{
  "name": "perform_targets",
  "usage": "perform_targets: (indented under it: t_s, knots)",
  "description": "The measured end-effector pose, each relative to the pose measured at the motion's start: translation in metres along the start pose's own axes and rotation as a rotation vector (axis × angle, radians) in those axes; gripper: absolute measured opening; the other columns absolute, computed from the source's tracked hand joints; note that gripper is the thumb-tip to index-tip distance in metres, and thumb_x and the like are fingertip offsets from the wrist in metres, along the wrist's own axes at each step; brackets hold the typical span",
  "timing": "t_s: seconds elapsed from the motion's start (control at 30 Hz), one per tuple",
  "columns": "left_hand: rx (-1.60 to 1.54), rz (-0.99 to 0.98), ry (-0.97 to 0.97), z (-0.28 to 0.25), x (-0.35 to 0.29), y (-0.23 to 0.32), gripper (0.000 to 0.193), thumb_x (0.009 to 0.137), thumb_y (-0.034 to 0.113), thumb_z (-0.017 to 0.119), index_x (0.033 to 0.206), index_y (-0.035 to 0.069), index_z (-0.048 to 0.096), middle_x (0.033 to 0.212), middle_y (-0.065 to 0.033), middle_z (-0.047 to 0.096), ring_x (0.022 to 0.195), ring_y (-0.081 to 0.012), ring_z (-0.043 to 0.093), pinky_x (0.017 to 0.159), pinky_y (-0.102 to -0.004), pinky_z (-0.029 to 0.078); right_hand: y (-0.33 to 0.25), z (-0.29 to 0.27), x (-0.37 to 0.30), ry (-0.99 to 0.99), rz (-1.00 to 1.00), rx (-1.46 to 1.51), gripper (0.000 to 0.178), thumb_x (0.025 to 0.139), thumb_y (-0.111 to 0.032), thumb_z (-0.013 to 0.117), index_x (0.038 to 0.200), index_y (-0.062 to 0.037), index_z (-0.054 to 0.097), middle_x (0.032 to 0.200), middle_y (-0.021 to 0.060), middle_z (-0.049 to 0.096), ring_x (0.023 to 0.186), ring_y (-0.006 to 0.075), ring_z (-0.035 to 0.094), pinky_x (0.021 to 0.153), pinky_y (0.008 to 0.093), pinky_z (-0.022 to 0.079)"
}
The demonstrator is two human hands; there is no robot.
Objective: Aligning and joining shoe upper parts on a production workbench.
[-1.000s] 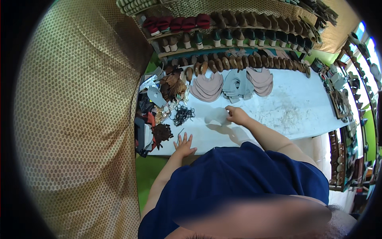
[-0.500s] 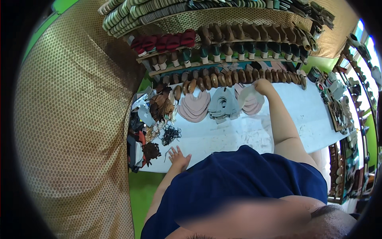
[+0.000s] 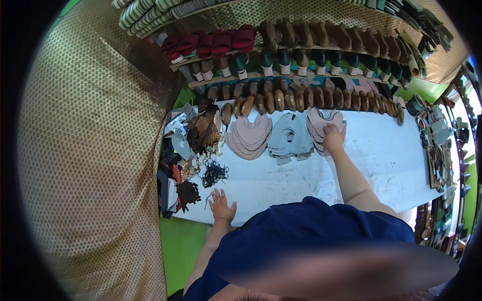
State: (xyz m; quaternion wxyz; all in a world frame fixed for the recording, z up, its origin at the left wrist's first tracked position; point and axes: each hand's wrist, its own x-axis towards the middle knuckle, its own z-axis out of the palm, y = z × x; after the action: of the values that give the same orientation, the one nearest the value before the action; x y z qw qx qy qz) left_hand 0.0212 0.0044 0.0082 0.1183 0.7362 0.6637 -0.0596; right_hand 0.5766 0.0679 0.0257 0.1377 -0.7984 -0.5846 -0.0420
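Observation:
My right hand (image 3: 333, 139) rests on the rightmost stack of pink curved shoe-upper pieces (image 3: 317, 117), its fingers lying on top, slightly bent. To its left is a stack of pale grey cut pieces (image 3: 288, 151) with an opening in the middle. Farther left lies another pink stack of curved pieces (image 3: 248, 140), fanned toward me. My left hand (image 3: 223, 206) lies palm down near the table's front edge, fingers spread, holding nothing. Beyond it is a tangle of black cords or thin strips (image 3: 215, 173).
Brown shoe lasts (image 3: 279, 100) line the back of the white table (image 3: 381, 165). Shelves above hold red footwear (image 3: 221, 44) and more lasts. Brown scraps (image 3: 205, 131) crowd the left end; tools and boxes (image 3: 438, 145) fill the right. A patterned curtain (image 3: 100, 150) hangs at left.
My right hand has come back toward me from the far edge onto the right pink stack. The pale piece it held is no longer seen in it. My left hand stays on the table.

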Motion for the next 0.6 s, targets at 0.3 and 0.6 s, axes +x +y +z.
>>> perform_targets:
  t_s: [0.3,0.6]
  knots:
    - [-0.116,0.034,0.111,0.008,-0.001,-0.01,0.081,0.085,0.033,0.061,0.154,0.006,0.029,0.163,-0.0174,0.021,0.15,-0.0359,0.017,0.12,-0.056,0.009,-0.183,0.015,0.031,-0.048,-0.421,0.251,0.043,0.085,-0.024,0.064,0.125,-0.0097,0.061,0.14,0.0082,0.055,0.133,0.0265,0.047,0.113,0.0605,0.026]
    - [-0.127,0.035,0.111,0.01,0.001,-0.01,0.078,0.084,0.033,0.06,0.153,0.009,0.032,0.163,-0.0138,0.022,0.151,-0.0322,0.018,0.12,-0.0548,0.008,-0.253,0.094,0.07,-0.416,-0.754,0.244,0.037,0.089,-0.025,0.058,0.121,-0.0089,0.065,0.132,0.0096,0.062,0.124,0.0316,0.056,0.105,0.0436,0.044]
